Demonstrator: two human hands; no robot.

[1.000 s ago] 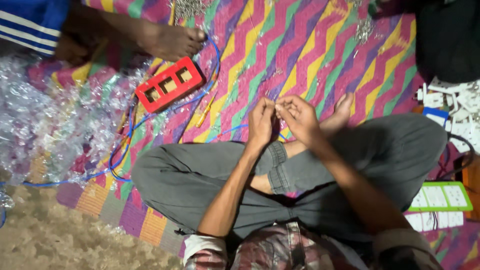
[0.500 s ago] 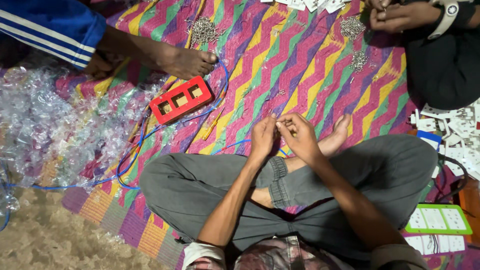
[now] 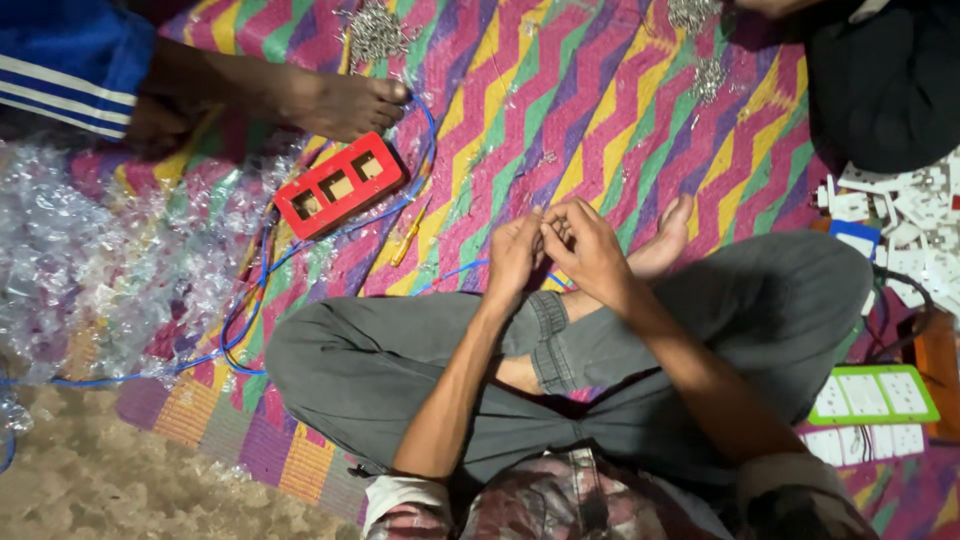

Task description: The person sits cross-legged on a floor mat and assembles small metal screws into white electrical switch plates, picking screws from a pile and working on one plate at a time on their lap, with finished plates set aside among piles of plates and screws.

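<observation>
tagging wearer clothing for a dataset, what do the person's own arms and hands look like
Both hands, left hand and right hand, are bare: no gloves, rings or watch visible. The forearms are bare too, with light sleeves pushed up near the elbows.

Counted on the zigzag mat [image 3: 600, 110]

One red three-slot frame [image 3: 340, 184], one green-edged panel [image 3: 876, 394], three heaps of small metal bits [image 3: 377, 30], two working hands, left hand [image 3: 513, 255] and right hand [image 3: 590, 250], one neighbour's bare foot [image 3: 345, 103].

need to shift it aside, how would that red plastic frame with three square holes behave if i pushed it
The red rectangular plastic frame looks rigid and probably light, being mostly openings. Lying flat, it should slide rather than tip or roll. The thin blue wire beside it may drag or snag.
</observation>
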